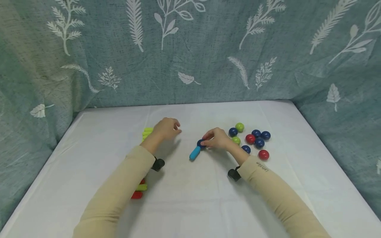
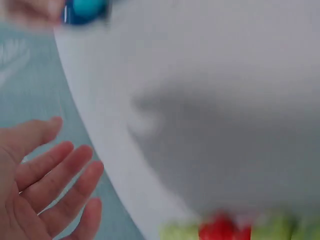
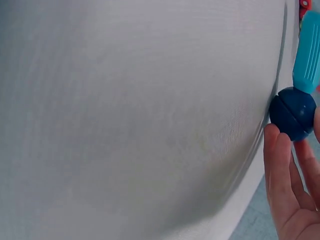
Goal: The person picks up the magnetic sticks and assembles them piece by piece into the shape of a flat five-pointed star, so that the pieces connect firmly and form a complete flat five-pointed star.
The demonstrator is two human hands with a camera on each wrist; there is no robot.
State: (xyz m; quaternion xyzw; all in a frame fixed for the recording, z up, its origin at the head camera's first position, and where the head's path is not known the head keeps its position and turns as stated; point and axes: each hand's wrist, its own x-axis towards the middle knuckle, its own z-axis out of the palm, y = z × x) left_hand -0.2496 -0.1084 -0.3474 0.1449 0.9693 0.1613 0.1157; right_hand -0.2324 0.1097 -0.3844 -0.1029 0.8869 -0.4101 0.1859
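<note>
My right hand [image 1: 216,138] pinches a dark blue ball [image 3: 294,113] between thumb and fingertips. A light blue ribbed rod [image 3: 307,52] is joined to that ball and slants toward the near left in the head view. Left of them my left hand [image 1: 167,128] hovers over the cloth, its fingers apart and loosely bent, holding nothing. Its spread fingers also show in the left wrist view. Beside that hand lie several lime green rods [image 1: 147,131], partly hidden by the left arm.
Several loose balls lie right of my right hand, among them a red ball [image 1: 263,154], a green ball [image 1: 239,127] and a blue ball [image 1: 266,135]. Red rods [image 1: 137,195] and a green rod [image 1: 142,187] show past my left forearm. A white cloth [image 1: 190,205] covers the table.
</note>
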